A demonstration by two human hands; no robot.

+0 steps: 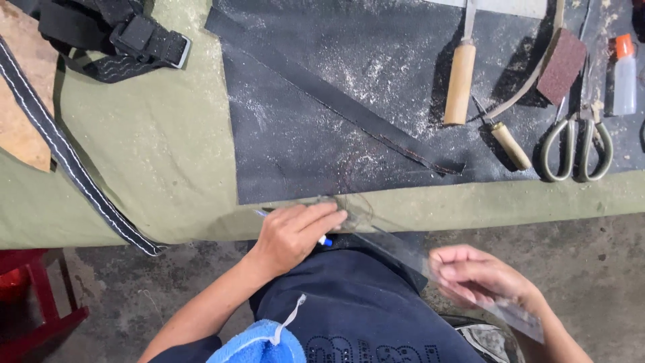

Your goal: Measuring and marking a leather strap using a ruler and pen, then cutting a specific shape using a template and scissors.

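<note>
My left hand point(295, 232) rests at the table's near edge, fingers closed around a blue and white pen point(325, 240), with its fingertips on one end of a long clear plastic ruler point(396, 245). My right hand point(480, 274), blurred, grips the ruler's other end below the table edge, over the floor. The ruler runs slanted from the edge of a black leather sheet point(302, 141) down to the right. A narrow black strip point(336, 97) lies diagonally on the sheet.
On the sheet's right lie a wooden-handled tool point(460, 81), a curved knife point(510, 144), a brown sanding block point(562, 64), scissors point(578, 151) and a small bottle point(624, 74). A stitched black strap point(67, 154) and buckled webbing point(134, 40) lie left. A red stool point(33, 296) stands below left.
</note>
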